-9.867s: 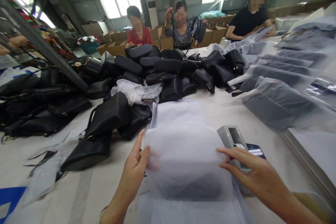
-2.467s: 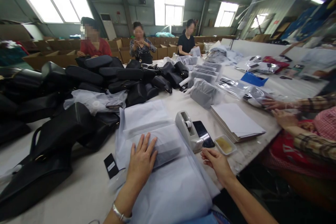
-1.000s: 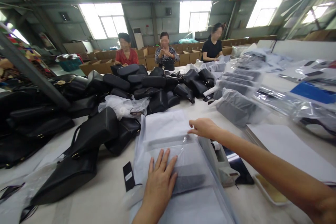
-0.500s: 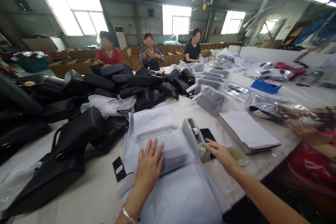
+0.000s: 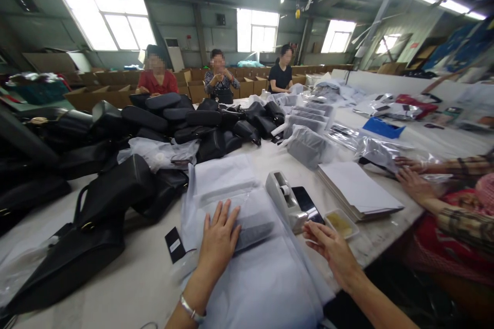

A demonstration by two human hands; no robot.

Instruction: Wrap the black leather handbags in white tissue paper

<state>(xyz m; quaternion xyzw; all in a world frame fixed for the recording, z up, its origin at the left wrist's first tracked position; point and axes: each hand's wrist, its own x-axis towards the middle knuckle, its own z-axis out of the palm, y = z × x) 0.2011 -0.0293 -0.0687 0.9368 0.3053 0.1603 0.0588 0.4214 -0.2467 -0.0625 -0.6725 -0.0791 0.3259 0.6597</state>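
Observation:
My left hand [image 5: 221, 234] lies flat with spread fingers on a dark bag [image 5: 254, 235] showing through thin white wrapping [image 5: 266, 277]. The wrapping spreads over the table in front of me. My right hand [image 5: 328, 247] is pinched just off the front end of a grey tape dispenser [image 5: 281, 195]. A faint shiny strip of clear tape [image 5: 307, 212] shows between the dispenser and my fingertips. Behind that lies a dark phone [image 5: 304, 203], and a small clear tub [image 5: 341, 223] with yellowish contents stands beside it. Left of the wrapping is a black tag [image 5: 175, 245].
Black handbags [image 5: 116, 190] are heaped on the left and at the back. A stack of white boards [image 5: 358, 190] lies to the right, with wrapped grey bags [image 5: 306, 144] behind. A co-worker's hands [image 5: 417, 180] work at the right edge; several people sit across the table.
My right hand has drawn back from the dispenser toward me, its fingers now pinched. My left hand stays in place. The co-worker's hands at right have moved left.

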